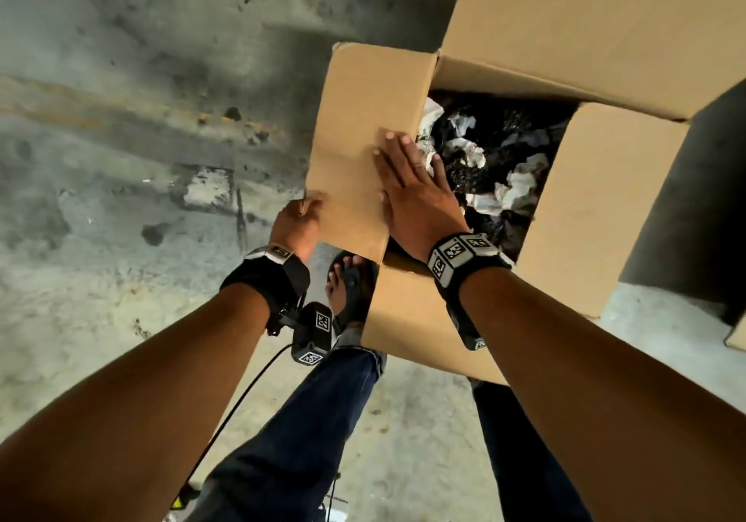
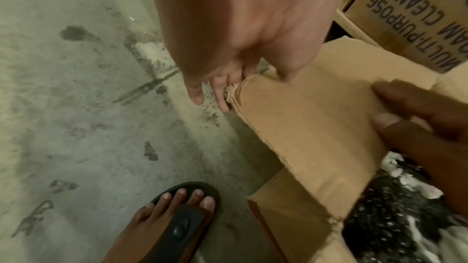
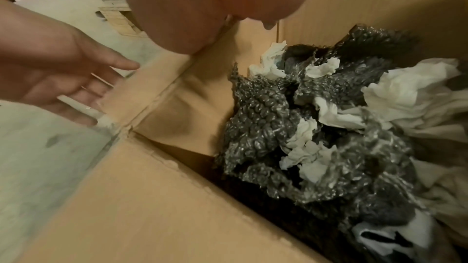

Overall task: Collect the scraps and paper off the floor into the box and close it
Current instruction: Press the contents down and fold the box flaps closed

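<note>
A big brown cardboard box [image 1: 407, 331] stands on the floor with its top flaps up. Inside lie black bubble wrap [image 3: 260, 111] and crumpled white paper [image 3: 400, 89], also seen as paper [image 1: 520, 182] from the head view. My right hand [image 1: 407, 182] lies flat, fingers straight, on the inner face of the left flap [image 1: 363, 138]. My left hand [image 1: 300, 218] is at that flap's outer near corner. Its fingers [image 2: 222, 99] run straight behind the edge and the thumb rests on the flap's face. The right and far flaps stand open.
My foot in a black sandal [image 1: 351, 291] stands right beside the box's near left corner. Stained concrete floor [image 1: 121, 158] spreads to the left. Another carton printed with cleaner lettering [image 2: 405, 17] stands behind the box. A black cable [image 1: 242, 392] hangs from my left wrist.
</note>
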